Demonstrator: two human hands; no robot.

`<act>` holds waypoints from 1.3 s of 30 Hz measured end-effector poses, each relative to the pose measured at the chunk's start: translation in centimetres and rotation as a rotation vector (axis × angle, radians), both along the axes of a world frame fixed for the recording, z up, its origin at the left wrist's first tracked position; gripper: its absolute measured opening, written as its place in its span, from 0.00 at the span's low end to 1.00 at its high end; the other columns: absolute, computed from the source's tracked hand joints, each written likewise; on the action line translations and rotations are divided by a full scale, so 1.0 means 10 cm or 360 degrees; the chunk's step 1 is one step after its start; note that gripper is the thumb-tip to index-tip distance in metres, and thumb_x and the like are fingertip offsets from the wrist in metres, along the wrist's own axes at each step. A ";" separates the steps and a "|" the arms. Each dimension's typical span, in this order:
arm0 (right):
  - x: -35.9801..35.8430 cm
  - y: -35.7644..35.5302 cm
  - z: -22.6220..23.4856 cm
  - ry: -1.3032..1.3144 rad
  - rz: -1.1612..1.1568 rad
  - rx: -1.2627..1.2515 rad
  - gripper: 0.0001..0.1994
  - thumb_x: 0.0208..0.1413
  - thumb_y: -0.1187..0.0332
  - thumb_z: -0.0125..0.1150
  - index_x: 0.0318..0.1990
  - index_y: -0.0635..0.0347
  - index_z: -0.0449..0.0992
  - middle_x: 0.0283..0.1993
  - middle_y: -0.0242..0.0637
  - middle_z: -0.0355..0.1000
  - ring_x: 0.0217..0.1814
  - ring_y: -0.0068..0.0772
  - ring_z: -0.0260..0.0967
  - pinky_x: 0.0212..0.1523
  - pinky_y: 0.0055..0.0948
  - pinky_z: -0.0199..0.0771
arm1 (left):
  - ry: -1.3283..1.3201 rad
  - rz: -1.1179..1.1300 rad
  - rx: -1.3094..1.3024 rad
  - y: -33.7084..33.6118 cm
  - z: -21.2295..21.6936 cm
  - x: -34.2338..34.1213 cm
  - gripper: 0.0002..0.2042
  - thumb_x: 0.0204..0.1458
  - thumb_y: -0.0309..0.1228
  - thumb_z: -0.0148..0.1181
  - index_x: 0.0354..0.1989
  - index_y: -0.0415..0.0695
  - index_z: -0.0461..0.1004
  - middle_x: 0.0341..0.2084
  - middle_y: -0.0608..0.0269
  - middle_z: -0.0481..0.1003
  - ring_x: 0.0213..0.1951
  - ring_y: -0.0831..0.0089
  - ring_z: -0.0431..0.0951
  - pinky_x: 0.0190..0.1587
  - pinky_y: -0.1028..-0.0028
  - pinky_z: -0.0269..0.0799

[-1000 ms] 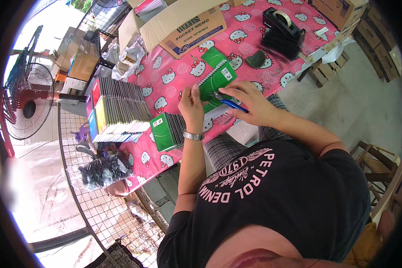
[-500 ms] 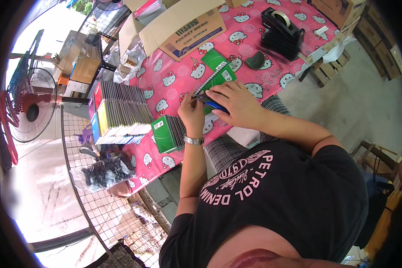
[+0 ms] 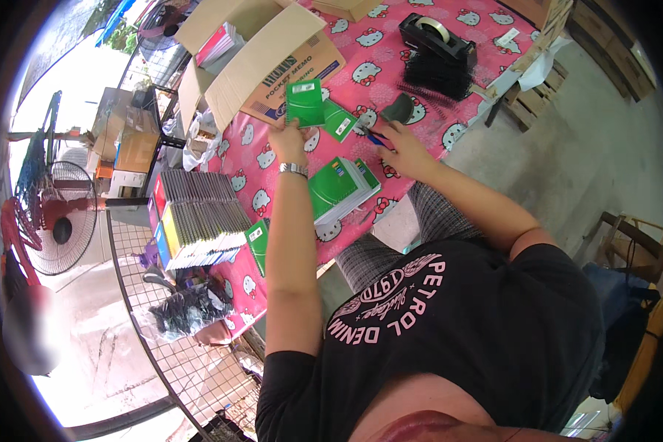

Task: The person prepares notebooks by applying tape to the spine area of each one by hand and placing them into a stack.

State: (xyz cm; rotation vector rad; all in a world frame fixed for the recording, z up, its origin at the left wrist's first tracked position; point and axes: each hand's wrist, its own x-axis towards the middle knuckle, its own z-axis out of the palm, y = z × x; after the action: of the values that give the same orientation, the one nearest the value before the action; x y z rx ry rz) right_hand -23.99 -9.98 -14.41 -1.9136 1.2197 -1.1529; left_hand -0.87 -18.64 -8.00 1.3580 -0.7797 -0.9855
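My left hand (image 3: 288, 144) is closed on the lower edge of a small green notebook (image 3: 305, 102), held up in front of the cardboard box. Beside it another green notebook (image 3: 340, 121) lies on the table, near the tip of the pliers. My right hand (image 3: 409, 152) is closed around blue-handled pliers (image 3: 376, 138), the jaws pointing left. Nearer to me, several green notebooks (image 3: 334, 186) lie in an overlapping pile, page edges toward me. Another green notebook (image 3: 257, 244) shows partly behind my left forearm.
A tall stack of spiral notebooks (image 3: 202, 214) stands at the left. An open cardboard box (image 3: 302, 70) rests at the back. On the far right are a tape dispenser (image 3: 438, 37), black wire spirals (image 3: 436, 74) and a dark green piece (image 3: 398, 108). A fan (image 3: 60, 221) stands beyond the table.
My hands, together at a spiral binding before, are now apart. The left has moved forward with a green notebook; the right has moved right with the pliers. The camera view has shifted.
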 end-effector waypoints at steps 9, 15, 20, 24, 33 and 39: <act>-0.49 -0.47 -0.65 0.0580 -0.0333 -0.0409 0.13 0.50 0.63 0.61 0.42 0.58 0.73 0.44 0.44 0.69 0.47 0.49 0.67 0.48 0.46 0.67 | -0.2008 -0.0520 -0.0276 0.53 0.23 0.31 0.13 0.48 0.36 0.64 0.39 0.42 0.78 0.30 0.56 0.77 0.33 0.60 0.76 0.39 0.65 0.69; -0.86 -1.15 -0.64 0.1481 -0.0444 -0.0420 0.08 0.52 0.69 0.53 0.38 0.57 0.76 0.41 0.38 0.71 0.47 0.39 0.71 0.44 0.38 0.72 | -0.2443 -0.0993 -0.0243 1.66 0.35 -0.20 0.16 0.44 0.33 0.68 0.42 0.45 0.74 0.37 0.58 0.75 0.44 0.57 0.74 0.45 0.61 0.73; -0.81 -1.19 -0.30 0.1418 -0.0509 -0.0402 0.10 0.51 0.70 0.54 0.40 0.59 0.77 0.42 0.40 0.72 0.48 0.41 0.72 0.47 0.39 0.74 | -0.2352 -0.1134 -0.0322 1.63 0.30 0.01 0.15 0.47 0.30 0.64 0.45 0.44 0.73 0.37 0.56 0.76 0.41 0.56 0.77 0.42 0.62 0.75; -0.71 -1.03 0.03 0.1109 -0.0579 -0.0509 0.15 0.50 0.71 0.57 0.46 0.60 0.77 0.42 0.43 0.72 0.47 0.46 0.71 0.48 0.40 0.73 | -0.2317 -0.1255 -0.0293 1.57 0.38 0.02 0.14 0.51 0.28 0.58 0.47 0.44 0.72 0.37 0.53 0.77 0.39 0.54 0.77 0.42 0.61 0.75; 0.04 -0.19 0.65 -0.0025 0.0573 -0.0264 0.13 0.52 0.69 0.61 0.46 0.56 0.79 0.41 0.41 0.73 0.42 0.44 0.73 0.44 0.36 0.73 | -0.2587 -0.0908 -0.0316 1.45 0.58 0.05 0.12 0.51 0.25 0.54 0.45 0.44 0.72 0.30 0.55 0.77 0.31 0.59 0.78 0.35 0.60 0.74; 0.03 -0.13 0.54 -0.0081 0.0460 -0.0170 0.12 0.52 0.70 0.62 0.45 0.58 0.79 0.40 0.41 0.72 0.40 0.42 0.73 0.42 0.35 0.73 | -0.2745 -0.0636 -0.0761 1.74 0.12 -0.06 0.09 0.49 0.26 0.58 0.40 0.46 0.73 0.28 0.60 0.77 0.26 0.64 0.77 0.30 0.66 0.73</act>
State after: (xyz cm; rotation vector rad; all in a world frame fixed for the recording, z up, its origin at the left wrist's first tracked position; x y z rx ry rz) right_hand -23.68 -11.28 -8.96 -2.0456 0.8353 -1.1218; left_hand -1.42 -1.25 -6.84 1.4023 -2.4058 0.4118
